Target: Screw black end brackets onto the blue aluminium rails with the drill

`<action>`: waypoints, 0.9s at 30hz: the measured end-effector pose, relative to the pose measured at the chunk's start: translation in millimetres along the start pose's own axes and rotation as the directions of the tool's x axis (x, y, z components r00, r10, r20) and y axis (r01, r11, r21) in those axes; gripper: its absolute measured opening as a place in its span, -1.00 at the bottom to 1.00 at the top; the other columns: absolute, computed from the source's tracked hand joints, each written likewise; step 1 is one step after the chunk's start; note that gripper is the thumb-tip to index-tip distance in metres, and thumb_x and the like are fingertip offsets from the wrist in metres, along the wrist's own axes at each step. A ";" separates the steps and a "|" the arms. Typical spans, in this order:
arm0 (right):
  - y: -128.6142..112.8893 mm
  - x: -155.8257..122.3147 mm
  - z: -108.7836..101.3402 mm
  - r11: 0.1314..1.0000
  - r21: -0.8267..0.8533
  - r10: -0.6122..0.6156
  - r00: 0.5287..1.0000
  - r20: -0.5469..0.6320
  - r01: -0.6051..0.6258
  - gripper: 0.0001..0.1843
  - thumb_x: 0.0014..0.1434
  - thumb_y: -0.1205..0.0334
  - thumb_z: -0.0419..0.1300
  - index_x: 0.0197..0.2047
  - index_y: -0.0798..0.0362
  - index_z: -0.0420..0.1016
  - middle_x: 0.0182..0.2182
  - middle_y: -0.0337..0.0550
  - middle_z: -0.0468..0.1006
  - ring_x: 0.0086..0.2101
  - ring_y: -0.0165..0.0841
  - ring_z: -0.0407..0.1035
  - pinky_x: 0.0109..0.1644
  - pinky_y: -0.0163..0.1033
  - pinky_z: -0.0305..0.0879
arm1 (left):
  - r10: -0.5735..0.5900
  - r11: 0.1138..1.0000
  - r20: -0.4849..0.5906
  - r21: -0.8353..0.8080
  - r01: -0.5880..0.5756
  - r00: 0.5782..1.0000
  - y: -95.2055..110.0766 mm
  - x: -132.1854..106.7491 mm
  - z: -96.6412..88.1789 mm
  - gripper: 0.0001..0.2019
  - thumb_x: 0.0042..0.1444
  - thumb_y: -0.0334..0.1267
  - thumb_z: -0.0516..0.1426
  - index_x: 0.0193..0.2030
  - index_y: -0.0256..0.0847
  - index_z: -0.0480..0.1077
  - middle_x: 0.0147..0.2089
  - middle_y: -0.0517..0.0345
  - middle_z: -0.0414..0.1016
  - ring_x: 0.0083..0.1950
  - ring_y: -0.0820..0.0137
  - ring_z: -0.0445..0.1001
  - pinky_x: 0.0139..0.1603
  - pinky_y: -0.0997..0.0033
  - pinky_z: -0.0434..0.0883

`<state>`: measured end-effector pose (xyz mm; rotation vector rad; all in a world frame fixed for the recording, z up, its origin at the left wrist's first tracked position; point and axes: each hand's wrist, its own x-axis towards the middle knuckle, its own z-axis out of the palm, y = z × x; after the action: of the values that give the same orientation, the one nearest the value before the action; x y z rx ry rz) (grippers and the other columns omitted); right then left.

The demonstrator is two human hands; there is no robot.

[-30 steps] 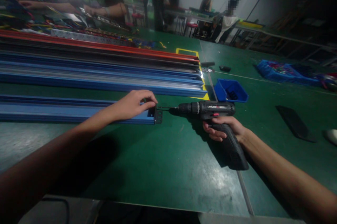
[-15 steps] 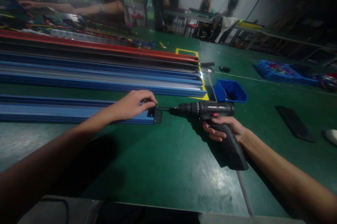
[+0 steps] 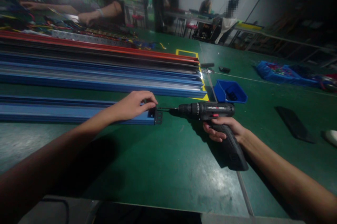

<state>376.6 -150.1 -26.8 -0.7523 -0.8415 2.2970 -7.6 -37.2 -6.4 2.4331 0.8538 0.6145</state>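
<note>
A long blue metal channel (image 3: 65,112) lies across the green table, with a small black bracket (image 3: 158,116) at its right end. My left hand (image 3: 134,104) rests on that end, its fingers pinched together on the channel beside the bracket. My right hand (image 3: 223,129) is wrapped round the grip of a black cordless drill (image 3: 210,111). The drill lies level, and its bit points left and meets the bracket.
A stack of long blue, grey and red channels (image 3: 105,73) lies behind. A blue bin (image 3: 231,92) sits right of the stack, a dark flat piece (image 3: 295,124) farther right, a blue tray (image 3: 284,73) beyond. Another person's arms (image 3: 86,11) work at the far left. Several people sit behind.
My hands, the drill and the channel hold their places. The other person's forearm at the far left has shifted a little.
</note>
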 end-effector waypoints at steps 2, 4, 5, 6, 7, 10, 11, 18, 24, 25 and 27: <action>-0.1 0.0 0.6 1.000 0.008 0.004 1.000 -0.006 -0.004 -0.75 0.32 0.21 0.27 -0.16 0.29 0.57 -0.40 -0.13 0.53 -0.65 -0.61 0.17 -0.46 -0.42 0.42 | 0.004 1.000 0.001 0.002 -0.004 1.000 -0.5 0.1 -0.1 -0.77 0.34 -0.09 0.14 -0.15 -0.18 0.54 -0.15 0.11 0.62 -0.17 0.35 0.54 -0.04 0.33 0.44; -0.3 0.1 1.7 1.000 0.013 0.007 1.000 -0.017 -0.006 -0.75 0.32 0.22 0.27 -0.16 0.31 0.58 -0.41 -0.13 0.52 -0.65 -0.62 0.17 -0.46 -0.42 0.42 | 0.005 1.000 0.004 0.002 -0.005 1.000 -0.5 0.1 -0.5 -0.77 0.34 -0.09 0.14 -0.15 -0.18 0.54 -0.15 0.11 0.62 -0.16 0.35 0.54 -0.03 0.33 0.43; -0.4 0.2 2.1 1.000 0.013 0.005 1.000 -0.019 -0.004 -0.75 0.31 0.22 0.27 -0.16 0.31 0.58 -0.41 -0.13 0.52 -0.65 -0.62 0.17 -0.46 -0.41 0.42 | 0.003 1.000 0.005 0.001 -0.003 1.000 -0.2 0.0 -0.8 -0.77 0.34 -0.09 0.14 -0.15 -0.18 0.54 -0.15 0.11 0.62 -0.16 0.35 0.54 -0.03 0.33 0.43; -0.4 0.4 2.4 1.000 0.010 0.002 1.000 -0.018 -0.002 -0.74 0.31 0.22 0.27 -0.16 0.32 0.59 -0.42 -0.13 0.52 -0.65 -0.62 0.17 -0.46 -0.41 0.42 | 0.001 1.000 0.006 -0.001 -0.001 1.000 0.0 -0.1 -1.0 -0.77 0.34 -0.09 0.14 -0.15 -0.18 0.54 -0.15 0.11 0.62 -0.16 0.35 0.54 -0.04 0.33 0.43; -0.4 0.5 2.4 1.000 0.007 0.000 1.000 -0.014 0.001 -0.74 0.31 0.22 0.27 -0.15 0.32 0.59 -0.41 -0.12 0.52 -0.65 -0.62 0.18 -0.46 -0.42 0.41 | 0.000 1.000 0.007 -0.002 0.000 1.000 0.3 -0.1 -1.2 -0.77 0.34 -0.09 0.14 -0.15 -0.18 0.54 -0.15 0.11 0.62 -0.17 0.35 0.54 -0.05 0.34 0.43; -0.3 0.8 0.8 1.000 0.004 0.001 1.000 0.005 -0.001 -0.73 0.32 0.21 0.27 -0.13 0.31 0.59 -0.41 -0.12 0.53 -0.64 -0.62 0.18 -0.45 -0.42 0.41 | -0.004 1.000 0.007 -0.005 0.004 1.000 0.7 -0.2 -1.1 -0.77 0.33 -0.09 0.14 -0.15 -0.18 0.54 -0.15 0.11 0.62 -0.18 0.35 0.53 -0.07 0.35 0.42; -0.2 0.8 0.0 1.000 0.005 0.006 1.000 0.011 -0.006 -0.73 0.32 0.21 0.27 -0.13 0.31 0.59 -0.40 -0.12 0.53 -0.64 -0.62 0.18 -0.45 -0.42 0.42 | -0.004 1.000 0.006 -0.005 0.004 1.000 0.6 -0.2 -1.1 -0.77 0.33 -0.09 0.14 -0.15 -0.18 0.54 -0.16 0.11 0.62 -0.18 0.35 0.53 -0.08 0.35 0.42; 0.2 1.1 -0.4 1.000 0.028 0.007 1.000 0.020 -0.008 -0.71 0.33 0.21 0.26 -0.10 0.34 0.59 -0.39 -0.11 0.53 -0.64 -0.63 0.19 -0.43 -0.43 0.43 | -0.001 1.000 0.003 -0.003 0.001 1.000 0.2 -0.3 -0.6 -0.77 0.33 -0.09 0.15 -0.15 -0.19 0.54 -0.16 0.11 0.62 -0.18 0.36 0.53 -0.07 0.36 0.42; 0.2 2.5 0.2 1.000 0.020 -0.001 0.999 0.042 0.000 -0.72 0.34 0.22 0.24 -0.10 0.33 0.61 -0.39 -0.11 0.55 -0.64 -0.63 0.17 -0.42 -0.43 0.44 | -0.005 1.000 0.007 0.004 0.005 1.000 0.5 -0.3 -0.7 -0.77 0.34 -0.10 0.14 -0.14 -0.19 0.54 -0.15 0.12 0.61 -0.18 0.37 0.52 -0.05 0.35 0.41; 0.2 2.6 0.0 1.000 0.021 0.001 0.999 0.046 -0.002 -0.71 0.34 0.22 0.24 -0.09 0.33 0.62 -0.38 -0.11 0.55 -0.64 -0.63 0.17 -0.42 -0.43 0.44 | -0.007 1.000 0.008 0.005 0.007 1.000 0.6 -0.4 -0.9 -0.77 0.34 -0.10 0.14 -0.14 -0.19 0.54 -0.15 0.12 0.61 -0.18 0.37 0.52 -0.04 0.35 0.41; 0.3 2.6 -0.6 1.000 0.029 0.005 0.999 0.048 -0.006 -0.71 0.35 0.23 0.24 -0.09 0.34 0.62 -0.38 -0.10 0.55 -0.64 -0.63 0.18 -0.41 -0.43 0.44 | -0.009 1.000 0.013 0.004 0.009 1.000 0.7 -0.7 -1.2 -0.77 0.34 -0.10 0.14 -0.13 -0.19 0.54 -0.15 0.12 0.61 -0.18 0.37 0.52 -0.04 0.35 0.41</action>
<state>375.2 -148.3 -28.2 -0.6903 -0.8263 2.3352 -8.4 -37.7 -5.3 2.4331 0.8617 0.5935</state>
